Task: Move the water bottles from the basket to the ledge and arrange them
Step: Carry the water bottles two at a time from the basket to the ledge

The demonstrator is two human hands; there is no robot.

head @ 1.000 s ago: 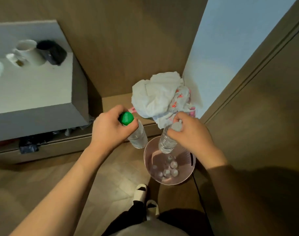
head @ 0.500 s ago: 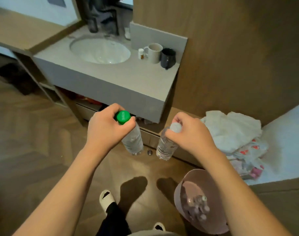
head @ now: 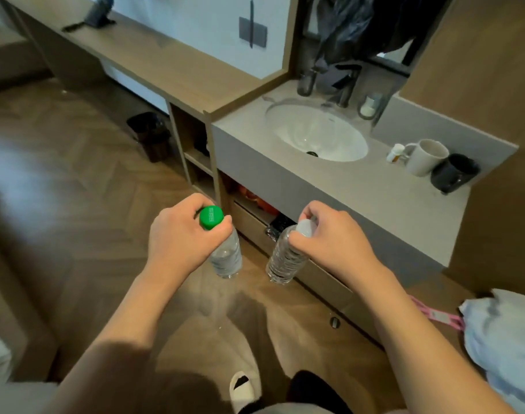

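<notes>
Water bottles in transit — left hand (head: 177, 240) grips the green-capped bottle (head: 222, 249), right hand (head: 330, 243) the white-capped bottle (head: 285, 258), both hanging over the floor. Next: upright placement on the wooden ledge (head: 165, 67).

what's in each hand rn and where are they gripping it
Left hand holds the green-capped bottle by its neck, just under the cap. Right hand holds the white-capped bottle at its top, fingers curled round the cap.
</notes>
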